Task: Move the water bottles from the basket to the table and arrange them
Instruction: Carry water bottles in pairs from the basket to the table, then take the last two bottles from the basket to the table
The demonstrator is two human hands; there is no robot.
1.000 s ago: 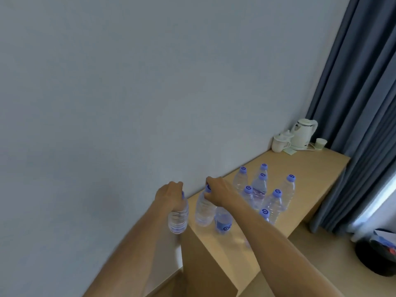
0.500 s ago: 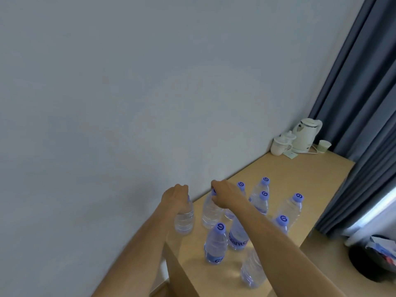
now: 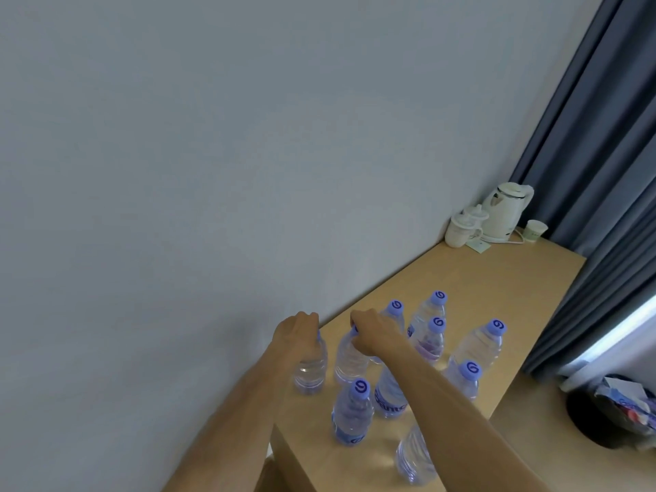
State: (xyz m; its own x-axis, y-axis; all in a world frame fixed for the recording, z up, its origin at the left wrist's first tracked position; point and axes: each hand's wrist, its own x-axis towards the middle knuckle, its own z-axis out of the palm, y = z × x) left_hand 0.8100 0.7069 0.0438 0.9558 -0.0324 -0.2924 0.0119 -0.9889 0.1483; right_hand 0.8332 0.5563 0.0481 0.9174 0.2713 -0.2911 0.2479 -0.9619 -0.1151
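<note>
Several clear water bottles with blue caps stand on the wooden table (image 3: 490, 278) near the wall. My left hand (image 3: 294, 333) grips the top of the leftmost bottle (image 3: 309, 372), which stands on the table's near left corner. My right hand (image 3: 374, 332) grips the cap end of the bottle beside it (image 3: 349, 363), also upright on the table. Another bottle (image 3: 352, 413) stands in front of them, and more bottles (image 3: 477, 344) cluster to the right, partly hidden by my right forearm. No basket is in view.
A white kettle (image 3: 506, 211), two lidded cups (image 3: 461, 229) and a paper cup (image 3: 536, 230) stand at the table's far end. Grey curtains (image 3: 603, 172) hang on the right. A dark bin (image 3: 610, 410) with rubbish sits on the floor at the right.
Both hands brought their bottles from beyond the table's left edge onto the tabletop and lowered them; the left bottle now stands on the table. The view shifted as my head moved.
</note>
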